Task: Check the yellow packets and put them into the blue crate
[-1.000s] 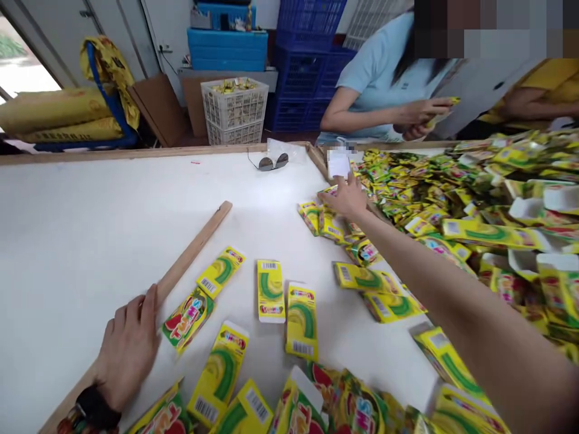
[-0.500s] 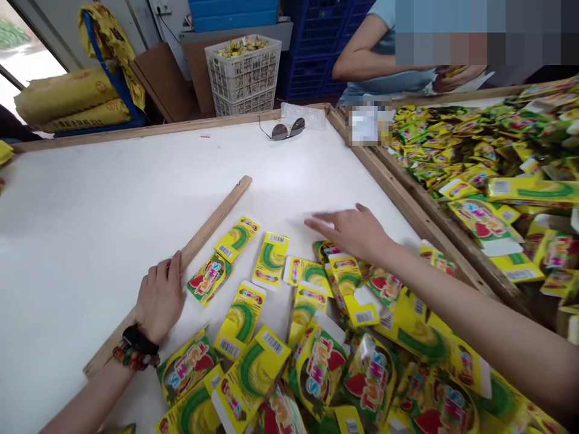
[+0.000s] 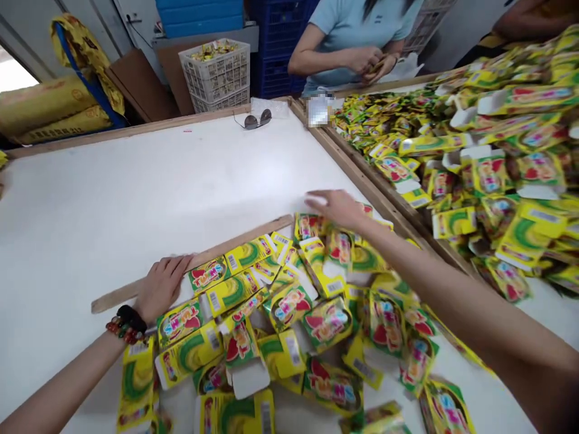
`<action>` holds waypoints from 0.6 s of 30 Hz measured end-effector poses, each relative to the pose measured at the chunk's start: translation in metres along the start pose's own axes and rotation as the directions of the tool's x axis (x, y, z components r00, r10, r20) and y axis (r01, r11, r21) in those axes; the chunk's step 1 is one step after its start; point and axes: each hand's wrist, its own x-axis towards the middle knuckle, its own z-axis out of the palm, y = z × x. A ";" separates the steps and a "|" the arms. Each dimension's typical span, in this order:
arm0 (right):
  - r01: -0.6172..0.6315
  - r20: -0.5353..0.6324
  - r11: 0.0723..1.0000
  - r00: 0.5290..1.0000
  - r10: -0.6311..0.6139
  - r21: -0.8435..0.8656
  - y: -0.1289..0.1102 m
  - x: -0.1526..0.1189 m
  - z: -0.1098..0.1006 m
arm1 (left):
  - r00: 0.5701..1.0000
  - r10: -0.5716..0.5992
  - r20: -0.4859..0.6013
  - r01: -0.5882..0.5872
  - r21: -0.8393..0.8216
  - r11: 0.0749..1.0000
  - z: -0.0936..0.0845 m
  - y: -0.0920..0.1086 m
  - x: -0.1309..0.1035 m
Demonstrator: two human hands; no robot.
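My left hand, with a dark band and beads at the wrist, is closed over a long wooden strip lying on the white table. The strip runs along the far edge of many yellow and green boxes. My right hand is over the far right part of these boxes, its fingers pointing left and slightly blurred. Nothing shows in its fingers. The nearest box to it is a small one with a watermelon print, just below the fingers.
Wooden rims border the table; beyond the right one lies a large heap of boxes. Sunglasses rest near the far rim. A person in light blue handles something behind it. White crates stand at the back.
The wooden strip has swung to a flatter angle and moved against the boxes, which lie closer together. My right hand has shifted slightly left and away from me. The view has turned to the right.
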 end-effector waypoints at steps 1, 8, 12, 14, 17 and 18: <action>-0.144 -0.014 0.986 0.990 0.143 -0.090 0.021 -0.005 -0.005 | 1.000 0.002 0.002 -0.002 -0.006 1.000 0.000 0.004 -0.008; -0.028 0.104 0.999 0.994 0.032 -0.039 0.066 -0.032 0.026 | 0.998 -0.052 -0.029 0.053 0.035 0.998 -0.004 0.033 -0.040; 0.045 0.054 0.997 0.997 -0.048 0.055 0.035 -0.066 0.035 | 0.997 -0.026 -0.077 0.029 0.037 0.999 -0.001 0.047 -0.056; 0.046 -0.011 0.996 0.999 -0.045 0.080 0.021 -0.089 0.032 | 0.994 -0.048 -0.095 0.053 0.056 0.997 0.000 0.053 -0.067; 0.010 -0.184 0.995 0.983 0.008 0.095 0.002 -0.133 0.024 | 0.973 -0.185 -0.140 0.201 0.111 0.973 -0.003 0.061 -0.088; -0.001 -0.242 0.995 0.970 0.024 0.097 -0.005 -0.150 0.022 | 0.952 -0.257 -0.168 0.279 0.122 0.952 -0.006 0.064 -0.099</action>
